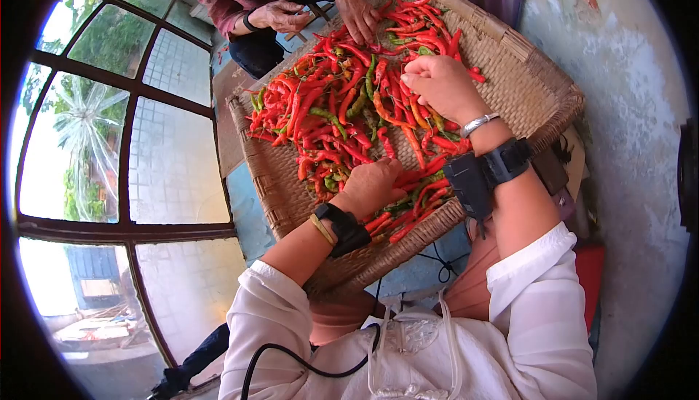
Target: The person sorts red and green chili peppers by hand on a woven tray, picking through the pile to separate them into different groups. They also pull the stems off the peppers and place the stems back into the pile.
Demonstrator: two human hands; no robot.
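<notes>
A heap of red and some green chili peppers lies on a woven tray in front of me. My left hand is low over the near part of the heap, fingers curled down onto the peppers; whatever its fingertips hold is hidden. Over the right side of the heap is my right hand, its thumb and fingers drawn together in a pinch above the peppers. Anything between those fingertips is too small to make out. Green peppers lie between my two hands.
Across the tray, a co-worker's hand touches the far peppers, and the other hand is raised beside the tray. A framed window stands at the left, a worn wall at the right. A black cable crosses my lap.
</notes>
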